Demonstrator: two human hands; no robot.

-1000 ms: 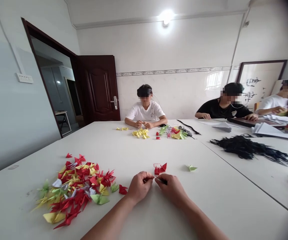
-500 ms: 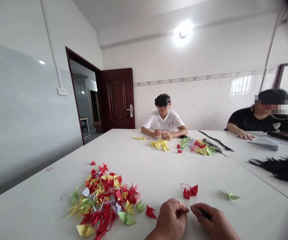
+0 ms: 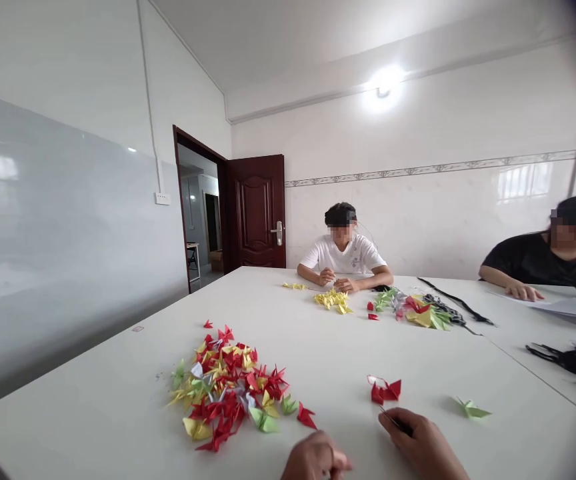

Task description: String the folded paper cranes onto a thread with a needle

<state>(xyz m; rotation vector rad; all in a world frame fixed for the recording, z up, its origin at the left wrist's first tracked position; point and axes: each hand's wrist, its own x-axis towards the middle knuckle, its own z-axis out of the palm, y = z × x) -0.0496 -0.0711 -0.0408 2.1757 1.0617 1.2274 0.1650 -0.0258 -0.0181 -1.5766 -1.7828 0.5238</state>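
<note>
My right hand [image 3: 418, 437] is pinched around a thin dark needle-like item [image 3: 392, 419], just below two red paper cranes [image 3: 386, 392] with a loop of thread beside them. Low in the view, my left hand [image 3: 315, 457] is curled with its fingertips together; whether anything small is between them is hidden. A lone red crane [image 3: 307, 416] lies just above my left hand. To its left spreads a pile of red, yellow, green and lilac paper cranes [image 3: 228, 387]. One green crane [image 3: 473, 408] rests to the right of my right hand.
Across the white table [image 3: 143, 393] sits a person in a white shirt [image 3: 349, 257], with yellow cranes [image 3: 333, 301] and mixed cranes [image 3: 423, 312] nearby. A person in black [image 3: 538, 260] sits at the right behind papers [image 3: 568, 308]. Black cords [image 3: 571, 363] lie at the right.
My left hand has moved down and left, away from my right hand. The view has turned left, so the scene sits further right. My right hand keeps its pinch.
</note>
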